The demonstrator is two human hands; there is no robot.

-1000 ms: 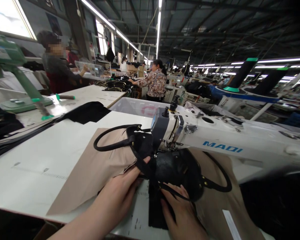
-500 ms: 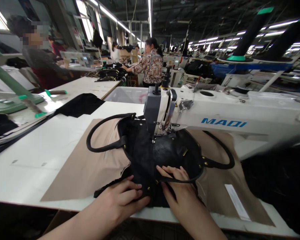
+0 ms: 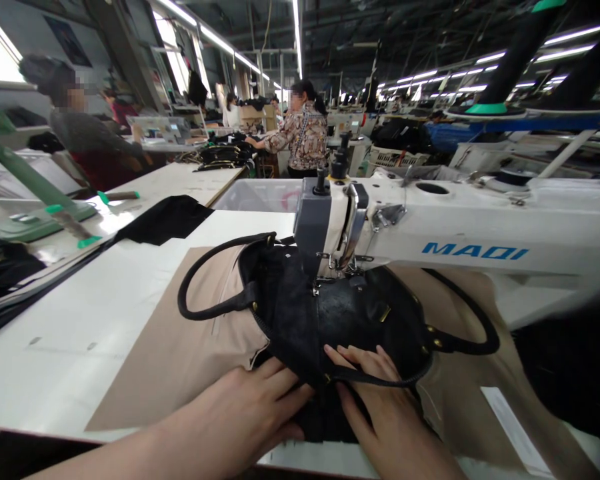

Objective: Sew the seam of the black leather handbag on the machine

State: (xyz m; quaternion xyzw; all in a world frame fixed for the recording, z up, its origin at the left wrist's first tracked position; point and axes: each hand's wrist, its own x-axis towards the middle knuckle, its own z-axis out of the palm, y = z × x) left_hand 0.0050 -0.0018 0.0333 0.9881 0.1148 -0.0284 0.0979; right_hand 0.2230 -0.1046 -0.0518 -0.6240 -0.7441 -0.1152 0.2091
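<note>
The person's left hand (image 3: 253, 407) lay flat on the near edge of a black bag (image 3: 350, 320), with its fingers spread out and open. The right hand (image 3: 380, 400) lay flat too, just beside the left one, with its fingers resting on the bag's thin black strap (image 3: 380, 381). Neither hand was gripping anything; both only pressed down on the bag.

The black bag sat on the white desk (image 3: 80, 333), right under the head of a white sewing machine (image 3: 460, 233). The machine had blue letters on its side. Its needle part (image 3: 316, 283) stood over the middle of the bag. One round black handle (image 3: 210, 280) lay out to the left, and another handle (image 3: 475, 327) curved out to the right. Small gold studs showed on the bag near both handles.

A big tan sheet (image 3: 180, 360) lay flat on the desk under the bag. A piece of black cloth (image 3: 165, 219) lay farther back on the desk, well apart from the bag.

Behind the desk, a person in a patterned shirt (image 3: 303, 137) stood at another desk. Another person in dark clothes (image 3: 85, 140) was at the far left. A green machine (image 3: 25, 193) stood on the left side. Long lights ran along the ceiling.
</note>
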